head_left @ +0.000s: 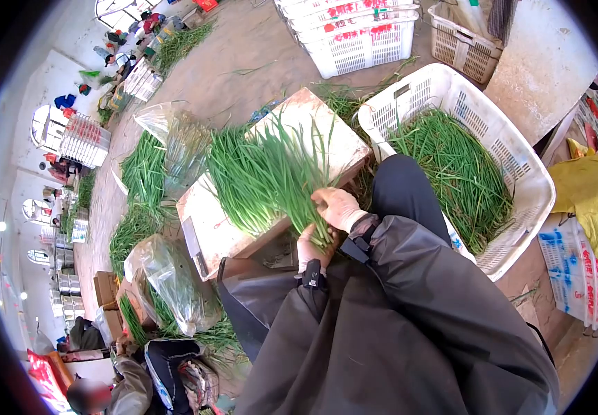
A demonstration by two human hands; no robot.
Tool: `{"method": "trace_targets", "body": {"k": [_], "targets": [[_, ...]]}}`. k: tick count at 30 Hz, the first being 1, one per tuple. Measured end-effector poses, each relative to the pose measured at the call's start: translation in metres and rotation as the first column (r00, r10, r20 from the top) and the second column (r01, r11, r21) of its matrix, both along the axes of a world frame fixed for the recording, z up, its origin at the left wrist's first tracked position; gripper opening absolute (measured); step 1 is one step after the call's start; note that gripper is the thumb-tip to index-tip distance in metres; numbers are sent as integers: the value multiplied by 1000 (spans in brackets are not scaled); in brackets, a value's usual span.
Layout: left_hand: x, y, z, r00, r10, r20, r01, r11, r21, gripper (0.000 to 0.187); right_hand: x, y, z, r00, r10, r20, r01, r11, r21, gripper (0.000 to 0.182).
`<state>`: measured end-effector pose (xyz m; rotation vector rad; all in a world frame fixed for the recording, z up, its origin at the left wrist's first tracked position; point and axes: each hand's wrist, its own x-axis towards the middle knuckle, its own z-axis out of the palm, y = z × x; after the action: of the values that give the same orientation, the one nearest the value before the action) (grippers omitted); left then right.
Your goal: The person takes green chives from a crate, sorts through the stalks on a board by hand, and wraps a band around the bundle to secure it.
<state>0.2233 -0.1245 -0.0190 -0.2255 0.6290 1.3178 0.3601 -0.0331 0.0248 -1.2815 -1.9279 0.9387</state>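
Note:
Between my hands, a bunch of long green stalks (300,181) fans out up and to the left. My left hand (314,250) is closed around the lower ends of the bunch. Just above and to the right, my right hand (339,209) has its fingers bent in against the side of the same stalks. More green stalks (236,176) lie in a pile on the pale board (299,114), left of the held bunch. A knife (194,242) rests at the board's left edge.
A white crate (544,207) full of green stalks stands at my right knee. Stacked white crates (368,52) and a brown basket (461,48) are beyond. Plastic bags (174,283) with greens lie left. Another person (133,380) sits at lower left.

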Motion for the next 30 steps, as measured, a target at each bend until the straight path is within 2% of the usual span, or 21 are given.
{"method": "trace_targets", "body": {"k": [1, 4, 6, 8, 10, 11, 14, 15, 16, 18, 20, 22, 25, 28, 30], "targets": [[2, 0, 3, 999, 16, -47, -17, 1000, -15, 27, -2, -4, 1, 998, 54, 39, -55, 998, 28, 27], [6, -1, 6, 989, 50, -140, -60, 996, -65, 26, -11, -5, -8, 943, 115, 311, -162, 979, 127, 22], [3, 0, -1, 988, 60, -141, -76, 991, -109, 26, -14, 0, -14, 953, 118, 279, -160, 978, 132, 16], [-5, -2, -9, 1000, 11, -28, -12, 999, -50, 31, -19, 8, -12, 943, 105, 315, -139, 986, 88, 12], [-6, -1, -8, 999, -18, 29, 19, 1000, -25, 35, -16, 25, -12, 943, -90, 320, 31, 982, 185, 11], [-5, -1, -4, 999, -19, 30, 20, 999, -34, 38, -14, 35, -12, 951, -210, 229, 175, 971, 165, 11], [-8, -3, -3, 999, -33, 34, 34, 999, -37, 43, -2, 76, -19, 825, -564, 20, 565, 825, -18, 12], [-9, -3, -2, 999, -36, 29, 37, 999, -37, 42, 0, 85, -19, 786, -618, -13, 615, 785, -71, 12], [-10, -4, 0, 999, -39, 25, 40, 999, -36, 42, 0, 89, -21, 794, -608, 17, 607, 790, -84, 10], [-10, -4, 2, 999, -44, -7, 43, 998, -50, 40, -10, 87, -22, 933, -346, 97, 347, 938, 15, 10], [-12, -4, -2, 998, -48, -30, 46, 997, -61, 37, -21, 73, -12, 975, -100, 197, 60, 978, 199, 16], [-15, -4, -10, 997, -56, -46, 53, 996, -73, 31, -31, 66, -13, 948, -41, 317, -42, 967, 250, 18], [-19, -5, -21, 992, -88, -95, 79, 992, -104, 23, -37, 71, -15, 846, 80, 527, -184, 972, 147, 20], [-20, -6, -25, 985, -111, -129, 101, 992, -81, 23, -36, 80, -14, 808, 145, 572, -230, 970, 78, 25], [-19, -4, -22, 990, -96, -100, 88, 993, -80, 23, -31, 90, -6, 827, -22, 562, -47, 993, 108, 23]]}}
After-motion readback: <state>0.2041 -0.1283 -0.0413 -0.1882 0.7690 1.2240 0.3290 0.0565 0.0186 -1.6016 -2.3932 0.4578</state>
